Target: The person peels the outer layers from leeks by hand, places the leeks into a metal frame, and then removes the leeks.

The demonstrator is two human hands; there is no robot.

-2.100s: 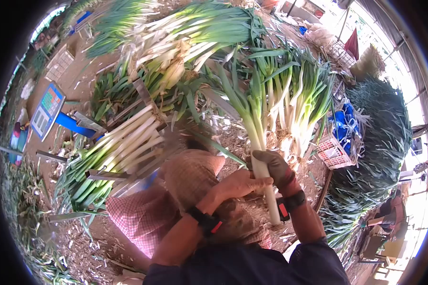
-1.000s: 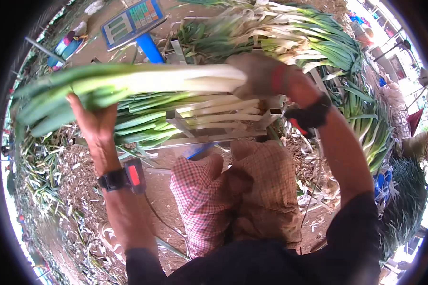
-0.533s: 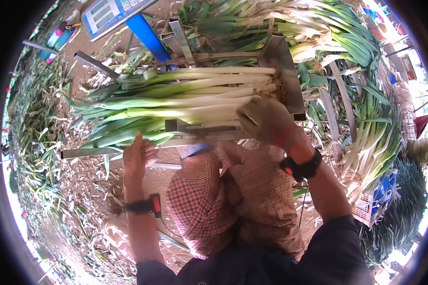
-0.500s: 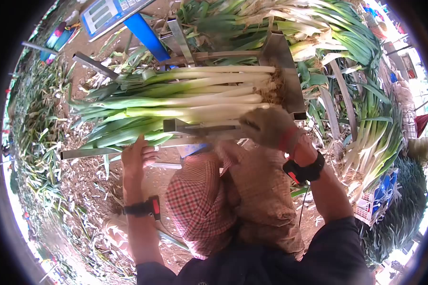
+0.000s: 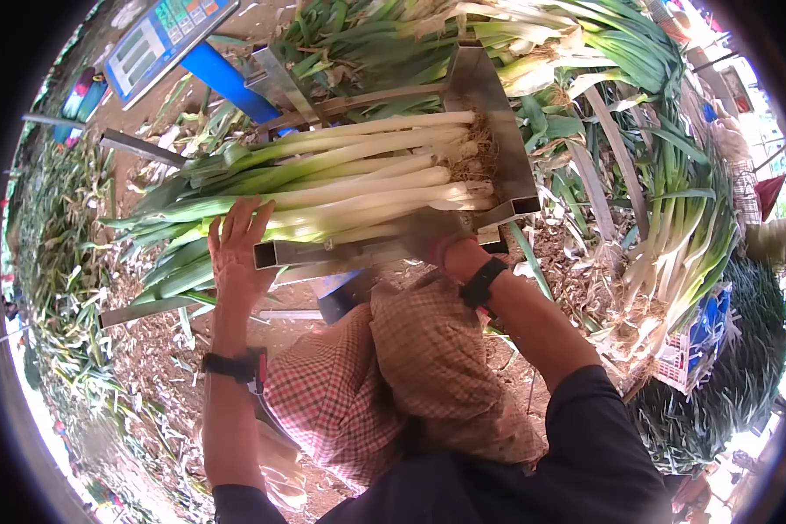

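Note:
A bundle of long leeks (image 5: pixel 349 170) lies lengthwise in a metal cradle (image 5: pixel 491 96), white root ends against its end plate and green tops to the left. My bare left hand (image 5: pixel 236 249) rests flat on the green part of the leeks near the front rail, fingers spread, a black wristband on the wrist. My gloved right hand (image 5: pixel 441 243) is blurred at the front rail, just below the white ends; its grip is hidden. My knees in checked trousers (image 5: pixel 393 367) sit right below the cradle.
A scale display (image 5: pixel 153 39) on a blue post (image 5: pixel 227 83) stands at the back left. More leeks (image 5: pixel 533 35) are piled behind the cradle and at the right (image 5: pixel 686 236). A small basket (image 5: pixel 677 367) sits at the right. Trimmings litter the dirt floor.
My left hand has moved up from the rail onto the leeks. My right hand has dropped from the white ends to the front rail. A second ago both hands carried a leek over.

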